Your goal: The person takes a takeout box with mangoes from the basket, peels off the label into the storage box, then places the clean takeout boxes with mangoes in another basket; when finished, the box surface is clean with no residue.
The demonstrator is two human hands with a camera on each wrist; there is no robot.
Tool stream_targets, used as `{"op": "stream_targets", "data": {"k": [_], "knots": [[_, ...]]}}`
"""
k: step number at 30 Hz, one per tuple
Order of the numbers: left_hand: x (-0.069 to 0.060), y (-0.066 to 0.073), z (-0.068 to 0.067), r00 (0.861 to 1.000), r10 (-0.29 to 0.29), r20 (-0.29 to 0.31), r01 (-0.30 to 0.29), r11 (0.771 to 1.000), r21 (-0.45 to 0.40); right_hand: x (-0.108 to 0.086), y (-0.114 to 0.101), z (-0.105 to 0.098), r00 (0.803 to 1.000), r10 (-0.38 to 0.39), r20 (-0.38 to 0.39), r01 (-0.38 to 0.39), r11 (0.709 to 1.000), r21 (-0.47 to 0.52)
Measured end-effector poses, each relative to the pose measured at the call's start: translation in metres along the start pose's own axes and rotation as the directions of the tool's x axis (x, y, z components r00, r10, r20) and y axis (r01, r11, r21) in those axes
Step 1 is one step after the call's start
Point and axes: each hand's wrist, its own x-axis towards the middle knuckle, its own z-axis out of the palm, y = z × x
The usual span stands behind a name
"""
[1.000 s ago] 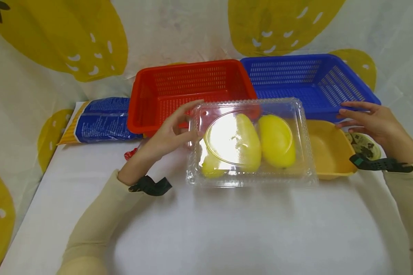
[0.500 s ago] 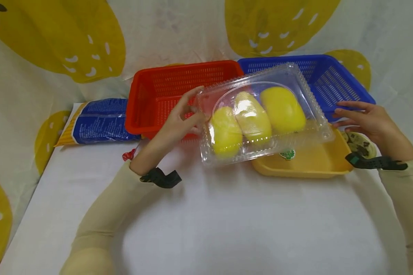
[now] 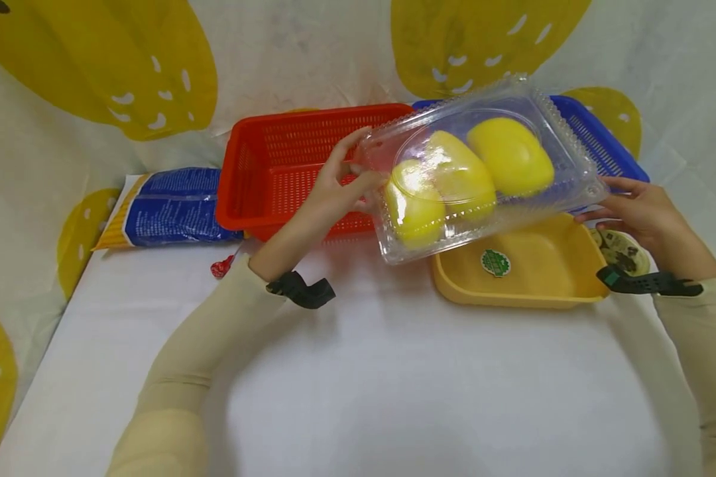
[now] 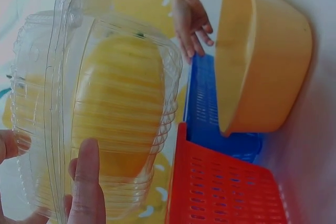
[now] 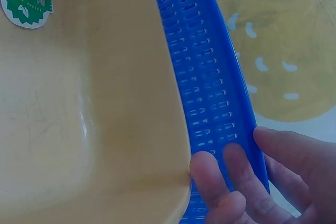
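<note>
My left hand (image 3: 334, 199) grips the left edge of a clear plastic clamshell box (image 3: 388, 255), thumb on the near side. Inside lie three yellow, mango-like fruits (image 3: 510, 156). The lidded box is tilted, its right end higher, and hangs over the blue basket (image 3: 596, 139) and the yellow tub (image 3: 513, 301). My right hand (image 3: 650, 215) is at the blue basket's right front corner, beside the tub. In the right wrist view its fingers (image 5: 239, 166) are loosely spread about the blue rim (image 5: 247, 93), touching it. The box hides much of the blue basket.
A red basket (image 3: 229, 179) stands left of the blue one. Further left lies a blue and yellow packet (image 3: 173, 209), with a small red-wrapped item (image 3: 221, 267) before it. A round patterned object (image 3: 623, 252) sits right of the tub, which bears a green sticker (image 3: 495, 263).
My left hand has carried the box up, back and to the right, tilting its right end upward and uncovering the yellow tub. The right hand has stayed nearly in place.
</note>
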Motion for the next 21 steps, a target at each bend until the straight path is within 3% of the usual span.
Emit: {"op": "stream_targets", "data": {"k": [6,15,21], "knots": [[0.018,0.002,0.005,0.999,0.022,-0.035,-0.022,1.000,0.010,-0.001,0.000,0.002,1.000,-0.017,-0.009,0.017,0.999,-0.036],[0.050,0.002,0.017,0.999,-0.011,-0.049,0.009,1.000,-0.029,0.001,-0.001,0.004,0.999,-0.011,-0.039,0.007,0.995,-0.103],[0.069,0.005,0.028,0.996,-0.044,-0.075,0.039,0.997,-0.063,0.001,-0.001,0.004,0.999,0.000,-0.039,-0.003,0.998,-0.065]]}}
